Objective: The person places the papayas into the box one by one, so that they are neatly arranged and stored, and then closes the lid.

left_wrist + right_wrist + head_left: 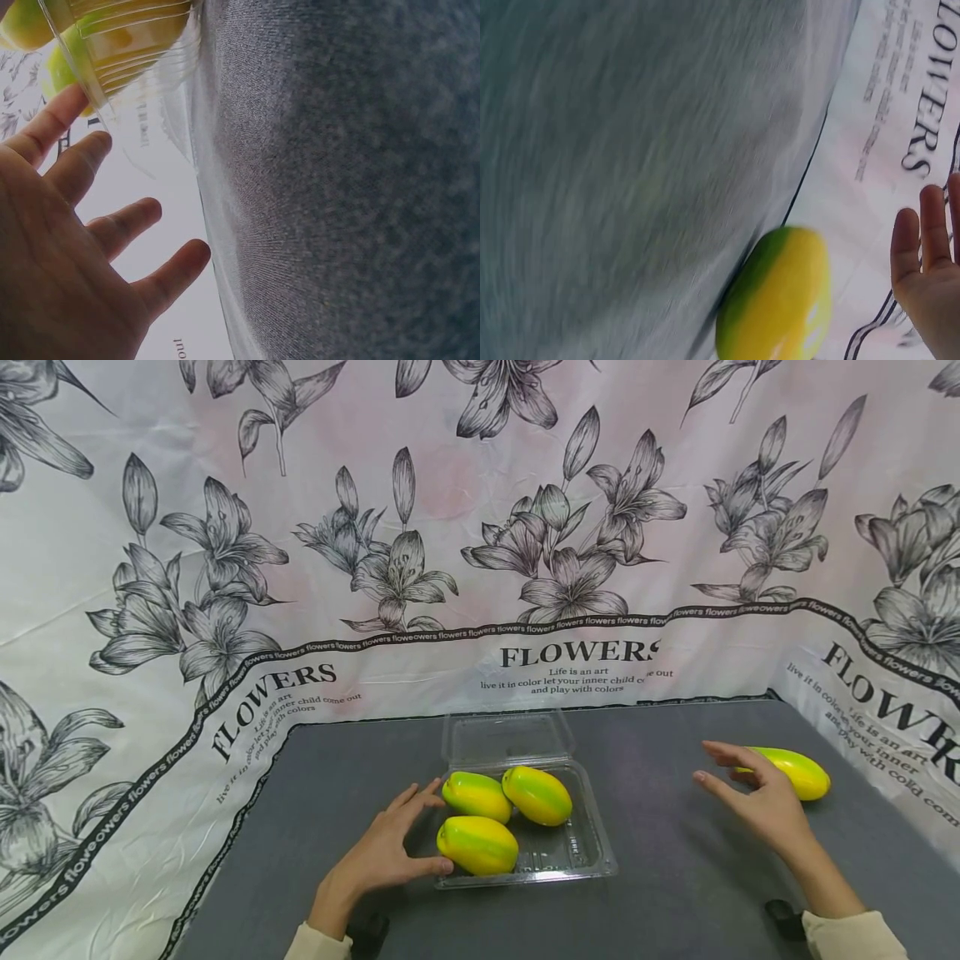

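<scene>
Three yellow-green mangoes, one of them at the front left [477,846], lie in a clear plastic clamshell box [566,860] whose lid [507,737] is folded back. My left hand [386,846] is at the box's left side, fingers spread; in the left wrist view the fingertips [96,142] are by the ribbed clear wall. Whether they press on it I cannot tell. Another mango [804,774] lies on the grey table at the right. My right hand [765,802] is just left of it, fingers extended and apart from it in the right wrist view, holding nothing.
The grey tabletop [660,843] stretches between the box and the mango on the right. A white cloth [420,677] printed with flowers and lettering hangs behind the table and along both sides.
</scene>
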`<action>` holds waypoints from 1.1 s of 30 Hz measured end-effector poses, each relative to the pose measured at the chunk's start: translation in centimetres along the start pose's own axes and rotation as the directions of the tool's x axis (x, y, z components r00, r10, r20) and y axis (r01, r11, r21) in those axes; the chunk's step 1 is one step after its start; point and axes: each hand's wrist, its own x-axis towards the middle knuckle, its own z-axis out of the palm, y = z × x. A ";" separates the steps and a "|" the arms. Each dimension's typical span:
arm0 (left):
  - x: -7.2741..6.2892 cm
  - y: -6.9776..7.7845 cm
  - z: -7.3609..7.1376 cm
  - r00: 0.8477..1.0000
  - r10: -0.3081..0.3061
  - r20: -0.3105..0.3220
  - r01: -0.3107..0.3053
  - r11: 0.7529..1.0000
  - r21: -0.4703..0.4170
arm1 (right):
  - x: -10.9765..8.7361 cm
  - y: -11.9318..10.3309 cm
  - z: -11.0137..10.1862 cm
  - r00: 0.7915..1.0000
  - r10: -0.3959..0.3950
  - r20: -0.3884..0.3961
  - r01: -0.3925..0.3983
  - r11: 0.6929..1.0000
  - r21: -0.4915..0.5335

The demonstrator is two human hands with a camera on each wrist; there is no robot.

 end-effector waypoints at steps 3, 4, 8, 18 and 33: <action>0.0 0.0 0.0 1.000 -0.004 -0.002 0.004 1.000 -0.005 | -0.1 0.8 -1.0 0.999 0.039 -0.038 -0.039 0.999 -0.018; 0.0 0.0 0.0 1.000 -0.004 -0.001 0.004 1.000 -0.004 | -0.1 1.1 -1.3 0.997 0.045 -0.057 -0.047 0.999 -0.025; 0.0 0.0 0.1 1.000 -0.009 0.003 0.009 1.000 -0.005 | -0.2 2.3 -2.2 0.990 0.041 -0.136 -0.047 0.998 -0.042; 0.0 0.0 0.0 1.000 -0.012 0.012 0.012 1.000 -0.007 | -0.2 4.7 -4.6 0.974 0.049 -0.223 -0.075 0.991 -0.109; 0.0 0.0 0.0 1.000 -0.004 0.005 0.004 1.000 -0.005 | 1.9 7.5 -6.9 0.997 0.080 -0.010 -0.081 0.969 -0.233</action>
